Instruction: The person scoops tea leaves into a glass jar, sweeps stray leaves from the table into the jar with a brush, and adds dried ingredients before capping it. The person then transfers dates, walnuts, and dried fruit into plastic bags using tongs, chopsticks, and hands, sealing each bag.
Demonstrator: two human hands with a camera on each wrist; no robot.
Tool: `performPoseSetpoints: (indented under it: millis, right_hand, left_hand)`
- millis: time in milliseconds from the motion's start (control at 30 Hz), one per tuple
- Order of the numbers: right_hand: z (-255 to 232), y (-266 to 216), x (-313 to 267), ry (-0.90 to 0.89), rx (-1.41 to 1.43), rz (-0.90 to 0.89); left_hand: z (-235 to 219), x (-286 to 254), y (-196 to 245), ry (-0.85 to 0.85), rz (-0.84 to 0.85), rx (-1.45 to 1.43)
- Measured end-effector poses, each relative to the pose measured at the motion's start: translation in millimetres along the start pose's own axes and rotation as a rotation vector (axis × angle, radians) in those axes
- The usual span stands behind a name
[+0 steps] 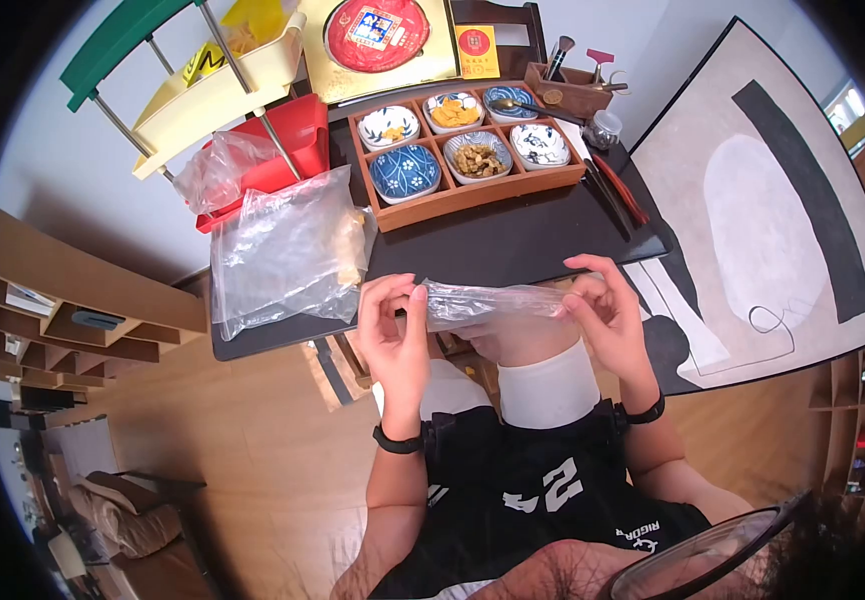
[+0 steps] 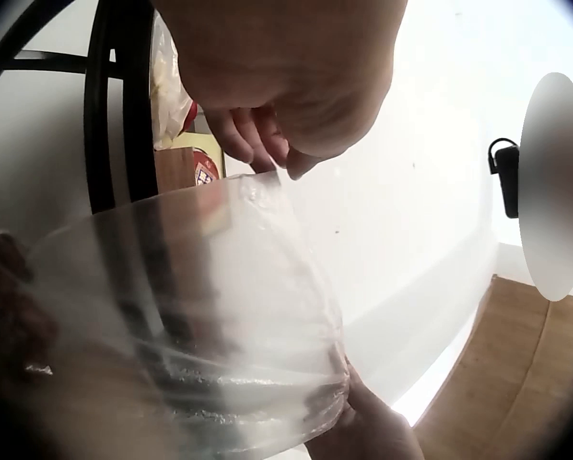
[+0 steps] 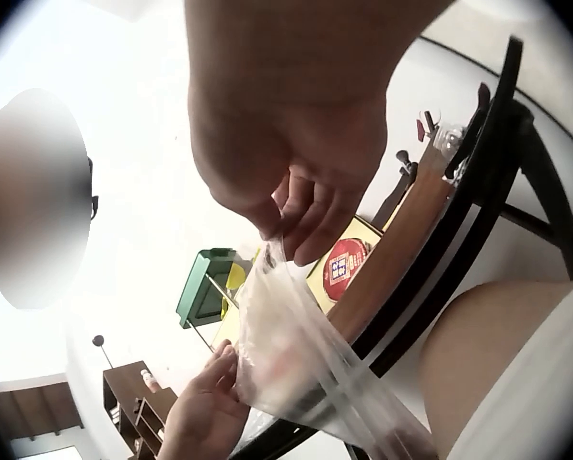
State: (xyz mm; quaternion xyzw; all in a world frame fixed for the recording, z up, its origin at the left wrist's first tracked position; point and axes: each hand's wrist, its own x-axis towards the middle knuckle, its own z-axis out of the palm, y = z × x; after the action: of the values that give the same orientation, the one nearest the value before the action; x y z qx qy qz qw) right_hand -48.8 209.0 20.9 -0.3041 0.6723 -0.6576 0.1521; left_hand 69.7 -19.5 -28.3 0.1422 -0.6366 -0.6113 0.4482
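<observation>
A clear plastic bag [image 1: 498,303] is stretched between my two hands, just in front of the table's near edge and above my lap. My left hand [image 1: 395,335] pinches its left end between thumb and fingers. At the opposite end, my right hand [image 1: 609,318] pinches the bag, with the index finger raised. In the left wrist view the see-through bag [image 2: 238,316] hangs below the left hand [image 2: 291,86]. From the right wrist, the bag [image 3: 291,359] drops from the fingertips of the right hand [image 3: 286,144].
On the dark table [image 1: 513,235] stands a wooden compartment tray [image 1: 483,200] with several small bowls, some holding food. Another clear bag [image 1: 283,260] with pale contents lies left, beside a red bin [image 1: 303,140]. A knife and red-handled tool [image 1: 625,190] lie right, near a small jar [image 1: 604,128].
</observation>
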Motion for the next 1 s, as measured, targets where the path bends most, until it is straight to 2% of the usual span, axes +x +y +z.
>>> performPoseSetpoints:
  millis: [33, 133, 233, 300, 367, 467, 700, 767, 900, 967, 1000]
  right_hand:
    - [-1, 0, -1, -0.029, 0.036, 0.017]
    - [-1, -2, -2, -0.058, 0.094, 0.040]
    - [-3, 1, -1, -0.058, 0.118, 0.040]
    - [-5, 3, -1, -0.057, 0.124, 0.039]
    - [-6, 4, 1, -0.060, 0.180, 0.068]
    - [-8, 5, 3, -0.045, 0.216, 0.104]
    - [-4, 7, 6, -0.078, 0.248, 0.274]
    - [-3, 4, 5, -0.177, 0.272, 0.284]
    - [2, -7, 3, -0.164, 0.322, 0.328]
    - [4, -9, 0, -0.205, 0.349, 0.313]
    - [6, -12, -1, -0.204, 0.348, 0.311]
  left_hand:
    - [1, 0, 0, -0.001, 0.002, 0.000]
    - [2, 1, 1, -0.286, -0.130, -0.010]
    - [7, -2, 9, -0.265, -0.161, 0.045]
    - [8, -1, 8, -0.288, -0.176, -0.030]
    - [8, 0, 5, -0.351, -0.319, -0.263]
    - [11, -1, 11, -0.317, -0.414, -0.302]
    - [-1, -4, 13, -0.317, -0.469, -0.429]
    - [-7, -6, 18, -0.276, -0.513, -0.462]
    - [-13, -7, 31, -0.292, -0.423, -0.352]
    - [-17, -7, 44, -0.403, -0.301, 0.022]
    - [-20, -4, 51, -0.403, -0.300, 0.021]
